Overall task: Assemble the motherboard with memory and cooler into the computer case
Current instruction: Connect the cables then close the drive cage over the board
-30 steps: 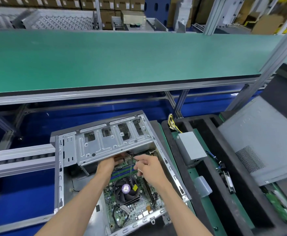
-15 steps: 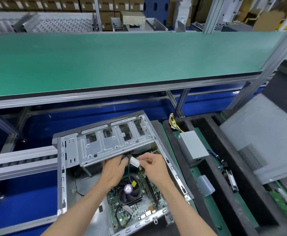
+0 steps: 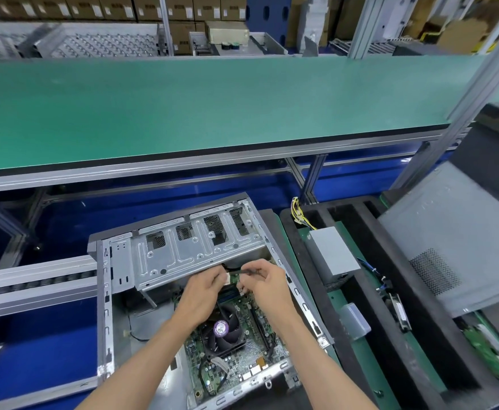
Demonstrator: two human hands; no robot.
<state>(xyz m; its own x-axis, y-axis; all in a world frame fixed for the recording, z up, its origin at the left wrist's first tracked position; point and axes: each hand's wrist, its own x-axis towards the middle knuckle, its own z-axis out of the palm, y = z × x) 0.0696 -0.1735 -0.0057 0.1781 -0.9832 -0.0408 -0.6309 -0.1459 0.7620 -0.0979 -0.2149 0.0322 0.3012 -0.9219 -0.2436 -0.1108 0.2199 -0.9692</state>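
An open grey computer case (image 3: 106, 294) lies on the conveyor at bottom centre. Inside it sits the green motherboard (image 3: 242, 362) with its black cooler fan (image 3: 223, 331) and purple centre label. My left hand (image 3: 202, 294) pinches a small white connector (image 3: 227, 278) just below the case's drive bracket (image 3: 189, 253). My right hand (image 3: 267, 284) pinches the black cable (image 3: 243, 271) leading to that connector. Both hands hover over the memory slots, which are mostly hidden.
A black foam tray (image 3: 345, 344) to the right holds a grey power supply (image 3: 332, 255) with yellow wires, a small clear box (image 3: 354, 321) and cables. A grey case panel (image 3: 449, 247) leans at far right. A long green bench (image 3: 212, 108) spans behind.
Both hands have risen from the board toward the drive bracket and come together. The white connector now sits between them, with the right hand's fingers on its black cable.
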